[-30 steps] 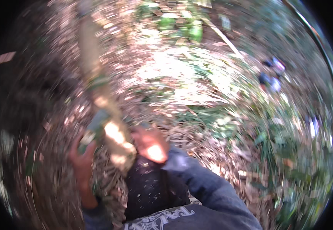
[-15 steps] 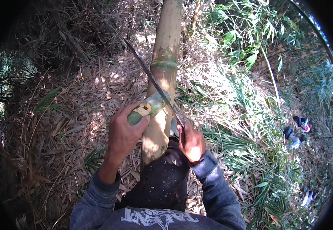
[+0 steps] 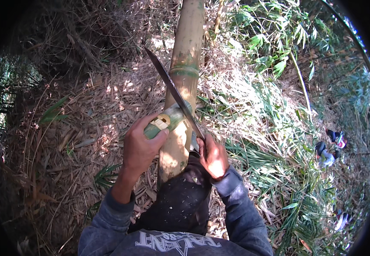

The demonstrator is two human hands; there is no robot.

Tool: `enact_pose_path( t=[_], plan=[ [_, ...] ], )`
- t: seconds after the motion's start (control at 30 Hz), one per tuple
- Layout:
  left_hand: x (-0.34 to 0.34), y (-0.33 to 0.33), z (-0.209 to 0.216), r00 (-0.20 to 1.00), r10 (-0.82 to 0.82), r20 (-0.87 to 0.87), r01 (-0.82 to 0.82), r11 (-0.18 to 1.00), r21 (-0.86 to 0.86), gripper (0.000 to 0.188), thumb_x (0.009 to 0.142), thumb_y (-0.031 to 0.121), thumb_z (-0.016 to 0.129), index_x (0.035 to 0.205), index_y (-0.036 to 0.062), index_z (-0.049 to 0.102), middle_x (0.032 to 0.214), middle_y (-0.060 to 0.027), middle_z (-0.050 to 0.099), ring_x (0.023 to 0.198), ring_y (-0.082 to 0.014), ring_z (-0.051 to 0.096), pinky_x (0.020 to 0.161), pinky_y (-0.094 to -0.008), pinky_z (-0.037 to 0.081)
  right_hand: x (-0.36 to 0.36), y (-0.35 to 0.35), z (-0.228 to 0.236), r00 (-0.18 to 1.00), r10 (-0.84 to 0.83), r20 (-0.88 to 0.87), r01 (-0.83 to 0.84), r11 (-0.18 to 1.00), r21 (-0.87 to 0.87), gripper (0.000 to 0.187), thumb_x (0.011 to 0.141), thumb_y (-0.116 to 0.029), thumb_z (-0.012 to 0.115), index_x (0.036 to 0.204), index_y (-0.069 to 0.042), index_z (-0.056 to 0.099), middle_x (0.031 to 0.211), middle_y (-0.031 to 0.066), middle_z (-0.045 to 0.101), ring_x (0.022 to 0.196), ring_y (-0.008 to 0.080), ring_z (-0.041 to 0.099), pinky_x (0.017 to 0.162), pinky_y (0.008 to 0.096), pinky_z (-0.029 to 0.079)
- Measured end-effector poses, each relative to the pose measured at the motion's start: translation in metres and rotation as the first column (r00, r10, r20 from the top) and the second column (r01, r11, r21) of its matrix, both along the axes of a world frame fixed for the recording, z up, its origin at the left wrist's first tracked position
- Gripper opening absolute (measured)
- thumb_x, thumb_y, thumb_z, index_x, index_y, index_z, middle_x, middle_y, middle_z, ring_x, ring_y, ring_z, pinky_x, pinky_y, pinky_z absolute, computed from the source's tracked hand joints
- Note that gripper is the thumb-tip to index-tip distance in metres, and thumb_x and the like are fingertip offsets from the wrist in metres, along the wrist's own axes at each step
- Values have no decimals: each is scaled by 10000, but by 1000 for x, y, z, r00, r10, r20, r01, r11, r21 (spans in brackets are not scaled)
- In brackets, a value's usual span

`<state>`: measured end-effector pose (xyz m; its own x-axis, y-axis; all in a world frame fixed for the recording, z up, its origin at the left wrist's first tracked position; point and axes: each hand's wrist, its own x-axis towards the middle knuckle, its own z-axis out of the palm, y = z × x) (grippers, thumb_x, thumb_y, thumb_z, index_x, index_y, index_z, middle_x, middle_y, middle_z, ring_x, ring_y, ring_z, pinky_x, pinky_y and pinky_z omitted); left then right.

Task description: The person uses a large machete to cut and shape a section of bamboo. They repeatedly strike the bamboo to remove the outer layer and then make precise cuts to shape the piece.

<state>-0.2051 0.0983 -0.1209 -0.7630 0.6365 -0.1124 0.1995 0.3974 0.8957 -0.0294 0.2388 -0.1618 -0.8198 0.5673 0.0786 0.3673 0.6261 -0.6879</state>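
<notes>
Pale block lettering spans the dark shirt, its smaller line apparently too unclear to read.

- Single wide fisheye view, from the person's head.
- Faces steeply down over the shirt to the left hand and right hand, close below.
- Leafy ground spreads farther off, curving toward the edges.

Metal blade, smooth bamboo piece

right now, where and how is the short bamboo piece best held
The bamboo piece is probably best held at its lower-left end, from the left, where the left hand is: that end juts past the pole, clear of the knife.
</notes>
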Motion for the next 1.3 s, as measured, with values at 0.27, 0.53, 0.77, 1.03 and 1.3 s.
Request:
enact_pose_path(
  t=[0.27,0.53,0.77,1.03,1.3],
  plan=[
    [-9,-15,-12,987,-112,118,100,990,101,498,829,139,732,1278,-11,578,1131,-140,651,990,-204,648,850,-323,524,3,8,13,993,-84,-85,60,965,-255,211,1006,-198,545,913,-11,518,579,201,518,532,419,542,499,463,390],
    [-18,-4,-43,957,-191,216,150,969,194,592,865,209,710,1384,5,508,1302,-151,571,1146,-212,578,990,-331,459,10,5,2,982,-167,-87,134,945,-299,195,985,-181,574,908,-10,522,612,217,535,553,422,556,511,455,406],
    [-29,1,-60,961,-215,172,171,956,238,610,842,232,740,1367,0,534,1194,-149,581,1088,-225,585,960,-338,457,0,13,-10,991,-113,-67,94,966,-241,197,974,-159,591,877,-5,516,577,204,522,517,408,542,487,449,391],
    [-35,-6,-62,952,-220,211,185,967,173,691,839,325,752,1403,9,507,1300,-158,552,1183,-232,556,1016,-328,433,-16,9,0,978,-128,-162,97,977,-188,193,963,-140,594,849,-11,507,561,189,524,502,405,540,480,465,399],
    [-27,1,-63,974,-209,87,191,964,183,597,842,234,731,1368,22,543,1143,-125,581,1051,-231,590,934,-337,465,-2,19,-8,996,-21,-84,8,988,-151,92,950,-89,594,933,-17,539,590,213,534,541,427,564,478,475,398]
  ],
)
